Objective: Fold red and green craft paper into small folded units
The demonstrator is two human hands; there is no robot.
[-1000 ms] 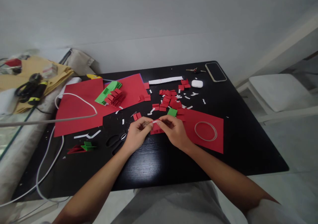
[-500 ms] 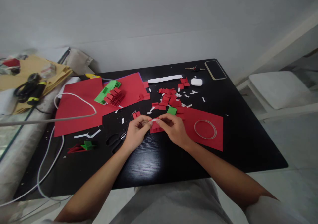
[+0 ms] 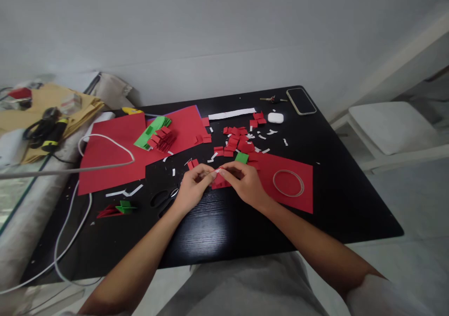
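Both hands meet over the black table, pinching a small folded red paper piece (image 3: 220, 181) that carries a white strip along its top. My left hand (image 3: 195, 185) grips its left end between thumb and fingers; my right hand (image 3: 244, 181) closes on the right end. The fingertips partly hide the piece. Just beyond the hands lie a green paper square (image 3: 242, 158) and a heap of folded red paper pieces (image 3: 234, 138). Black scissors (image 3: 161, 198) rest beside my left wrist, partly covered by the forearm.
A red sheet (image 3: 298, 204) with a coil of thin line (image 3: 288, 183) lies at right. Larger red sheets (image 3: 108, 152) hold green folded paper (image 3: 150, 131) at left. A phone (image 3: 300, 102), keys (image 3: 273, 99), a white case (image 3: 275, 118) and a looping white cable (image 3: 58, 241) are around.
My fingers have drawn slightly closer together on the red paper piece, and less of its white strip shows. The camera view has shifted a little.
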